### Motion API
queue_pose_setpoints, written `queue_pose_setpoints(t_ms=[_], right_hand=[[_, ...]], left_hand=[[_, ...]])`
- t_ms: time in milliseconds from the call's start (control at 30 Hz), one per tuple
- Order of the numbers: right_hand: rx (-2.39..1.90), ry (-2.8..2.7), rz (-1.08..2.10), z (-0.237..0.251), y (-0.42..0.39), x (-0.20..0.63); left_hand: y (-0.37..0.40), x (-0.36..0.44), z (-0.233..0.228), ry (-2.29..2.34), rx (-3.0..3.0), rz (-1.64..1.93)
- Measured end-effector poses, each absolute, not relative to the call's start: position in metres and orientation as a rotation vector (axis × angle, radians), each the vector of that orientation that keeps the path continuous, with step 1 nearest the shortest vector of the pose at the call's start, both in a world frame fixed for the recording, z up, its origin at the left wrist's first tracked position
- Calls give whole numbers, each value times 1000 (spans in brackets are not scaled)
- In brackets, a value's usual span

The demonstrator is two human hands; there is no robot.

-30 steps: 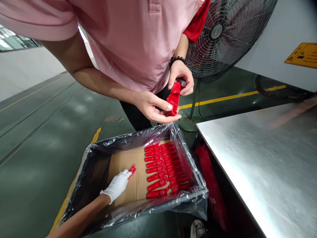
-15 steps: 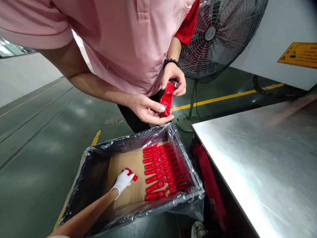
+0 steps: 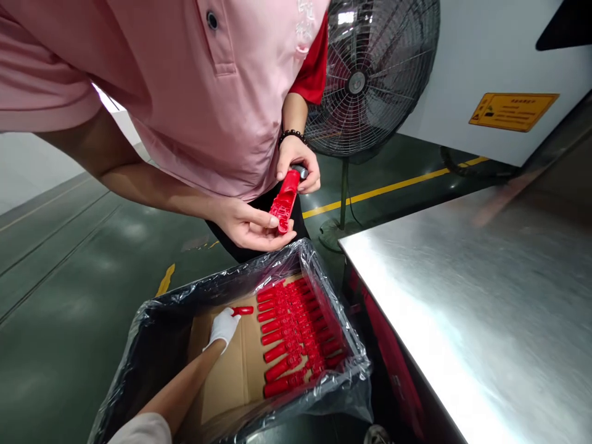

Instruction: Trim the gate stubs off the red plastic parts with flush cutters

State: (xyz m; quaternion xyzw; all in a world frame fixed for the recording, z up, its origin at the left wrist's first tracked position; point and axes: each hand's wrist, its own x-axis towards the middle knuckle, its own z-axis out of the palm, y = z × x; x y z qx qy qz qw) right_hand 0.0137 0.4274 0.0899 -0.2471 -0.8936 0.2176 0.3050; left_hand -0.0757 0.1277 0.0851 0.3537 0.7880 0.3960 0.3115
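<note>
White-gloved, our left hand (image 3: 224,327) pinches a small red plastic part (image 3: 243,311) over the cardboard floor of the plastic-lined box (image 3: 152,327), just beside the rows of red parts (image 3: 296,336). We cannot see our right hand; a co-worker's bare hands (image 3: 252,225) grip another red piece (image 3: 284,200) above the box.

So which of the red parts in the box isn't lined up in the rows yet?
The red part pinched in the gloved left hand, held over bare cardboard left of the rows of red parts.
</note>
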Motion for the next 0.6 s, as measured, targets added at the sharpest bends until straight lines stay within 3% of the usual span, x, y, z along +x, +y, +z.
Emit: queue_pose_setpoints(t_ms=[100, 200, 600], right_hand=[[-581, -2426, 565, 94, 428, 19], [-510, -2476, 549, 98, 428, 24], [-287, -2557, 386, 98, 409, 36]], left_hand=[[186, -68, 168, 1871, 634, 901], [207, -64, 217, 1715, 361, 746], [200, -66, 226, 1664, 115, 816]])
